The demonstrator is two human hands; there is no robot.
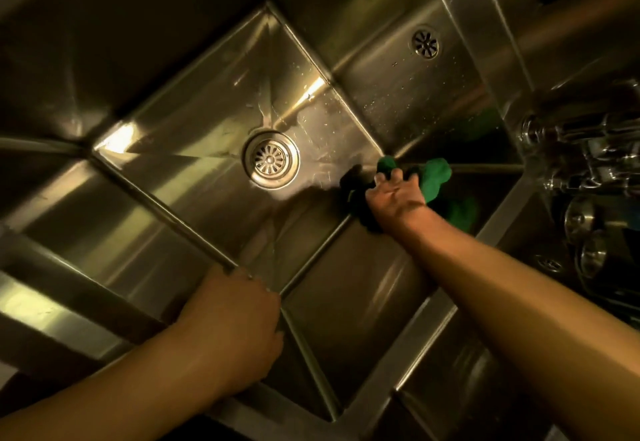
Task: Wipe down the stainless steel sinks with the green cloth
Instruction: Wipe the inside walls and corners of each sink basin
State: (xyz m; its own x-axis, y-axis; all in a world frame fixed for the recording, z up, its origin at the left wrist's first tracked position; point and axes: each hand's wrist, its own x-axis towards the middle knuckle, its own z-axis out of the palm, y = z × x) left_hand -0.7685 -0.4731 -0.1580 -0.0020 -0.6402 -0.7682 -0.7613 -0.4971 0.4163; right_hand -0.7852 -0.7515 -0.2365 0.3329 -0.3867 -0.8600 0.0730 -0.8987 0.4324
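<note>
in the right centre of the head view, the green cloth (434,177) lies bunched in the far corner of the sink (194,150), where the floor meets two walls. part of it is bright green and part falls into dark shadow under the wrist. the right hand (394,198) is on top of it, fingers curled down into the folds and gripping a wad of it while pressing it to the steel.

the cloth looks soft, light and limp, probably damp, so it should fold to any shape and give no resistance. a loose tail could drag or slip out from under the palm. the best hold is the one shown: a gathered bunch under the whole hand, with the fingers hooked into the middle of the wad rather than at an edge, so pressure spreads into the seam.

the steel looks wet and slick, with droplets and streaks around the drain (271,159) at the centre of the frame, so the cloth should glide easily.

at lower centre, the left hand (239,316) sits on the rim (145,198) near the basin's near corner. its fingers seem to be curled over the edge as a brace, though they are mostly hidden. shiny fittings (571,150) crowd the right edge.
</note>
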